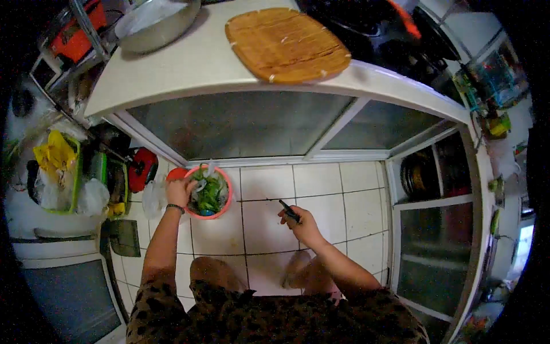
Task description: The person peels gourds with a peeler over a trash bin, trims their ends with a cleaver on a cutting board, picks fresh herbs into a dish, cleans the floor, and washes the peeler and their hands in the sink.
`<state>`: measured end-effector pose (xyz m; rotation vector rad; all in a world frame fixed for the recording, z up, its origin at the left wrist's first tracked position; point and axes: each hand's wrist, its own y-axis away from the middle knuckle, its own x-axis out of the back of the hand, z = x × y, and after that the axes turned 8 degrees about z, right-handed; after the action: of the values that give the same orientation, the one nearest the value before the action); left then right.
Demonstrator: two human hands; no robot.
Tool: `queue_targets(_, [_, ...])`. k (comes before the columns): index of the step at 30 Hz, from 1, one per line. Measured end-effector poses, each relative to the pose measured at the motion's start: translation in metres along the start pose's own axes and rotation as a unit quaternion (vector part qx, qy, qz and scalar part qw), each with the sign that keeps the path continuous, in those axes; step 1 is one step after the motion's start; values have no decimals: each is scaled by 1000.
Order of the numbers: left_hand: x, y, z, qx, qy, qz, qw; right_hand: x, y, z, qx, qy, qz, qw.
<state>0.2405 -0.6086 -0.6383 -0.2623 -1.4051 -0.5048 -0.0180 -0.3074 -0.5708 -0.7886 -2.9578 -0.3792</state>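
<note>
A pink-rimmed bin (231, 192) stands on the tiled floor, with green leafy scraps (210, 192) and some clear plastic inside. At its left rim is my left hand (179, 191), fingers bent over the edge; whatever they may hold is too small to make out. My right hand (300, 225), to the right of the bin and above the floor, is closed around a dark-handled tool (289, 211) that points up and left. Its far tip is thin and hard to see.
Above the cabinets, the counter (200, 63) carries a wooden board (286, 45), a metal bowl (157, 26) and a dark stove (372, 34). On the left stand a green basket (73, 183) with yellow items and a red object (142, 169). Open shelves (432, 172) are at right.
</note>
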Motion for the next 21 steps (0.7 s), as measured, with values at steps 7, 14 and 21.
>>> queue_targets(7, [-28,3,-56,147,40,4,988,39,70,-54,-90,13,26,996])
queue_targets(14, [50,49,-53,90,52,-56,993,162,147,-169,-127,-85,240,959])
queue_targets(21, [102,84,143,45,383,-182,905,328,234,-263,-38,-316,386,866])
